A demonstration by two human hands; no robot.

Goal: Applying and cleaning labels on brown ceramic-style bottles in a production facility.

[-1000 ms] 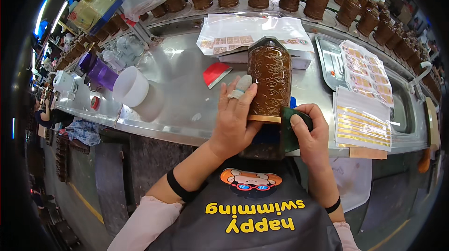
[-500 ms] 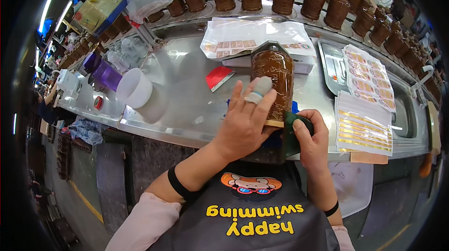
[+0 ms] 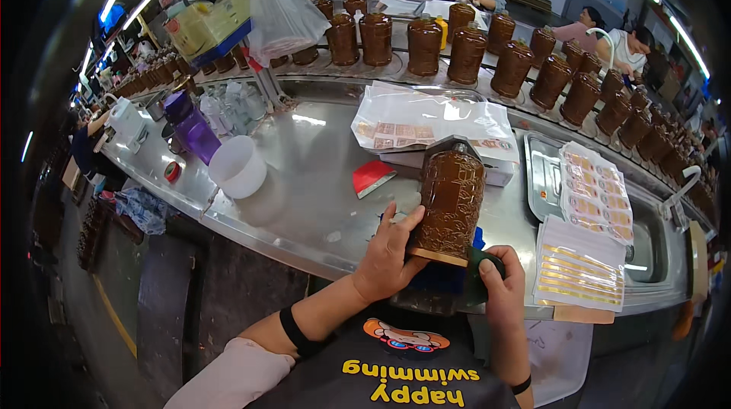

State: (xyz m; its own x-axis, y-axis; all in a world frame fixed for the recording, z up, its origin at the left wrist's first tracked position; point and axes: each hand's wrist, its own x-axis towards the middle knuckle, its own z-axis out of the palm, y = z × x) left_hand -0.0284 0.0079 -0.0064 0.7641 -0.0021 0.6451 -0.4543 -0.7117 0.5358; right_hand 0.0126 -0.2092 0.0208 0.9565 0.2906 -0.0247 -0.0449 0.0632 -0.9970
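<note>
A brown glazed bottle point(image 3: 451, 203) with raised patterns and a gold band round its base leans away from me over the metal table's front edge. My left hand point(image 3: 388, 257) supports it at its lower left, fingers along the side and thumb near the base. Finger covers seen earlier are not visible on this hand now. My right hand point(image 3: 504, 279) is closed on a dark green cloth point(image 3: 477, 276), just right of the bottle's base. Blue material point(image 3: 434, 281) shows beneath the bottle, partly hidden.
Beyond the bottle lies a stack of label sheets point(image 3: 434, 116), with a red scraper point(image 3: 371, 178) beside it. A white tub point(image 3: 237, 167) stands left. Gold strip sheets point(image 3: 580, 264) and a metal tray point(image 3: 542, 173) are right. Brown bottles point(image 3: 423, 45) line the conveyor behind; co-workers sit past it.
My left hand has slid from the bottle's front to its lower left side. The right hand still holds the green cloth near the base. The view has tilted up, showing more co-workers.
</note>
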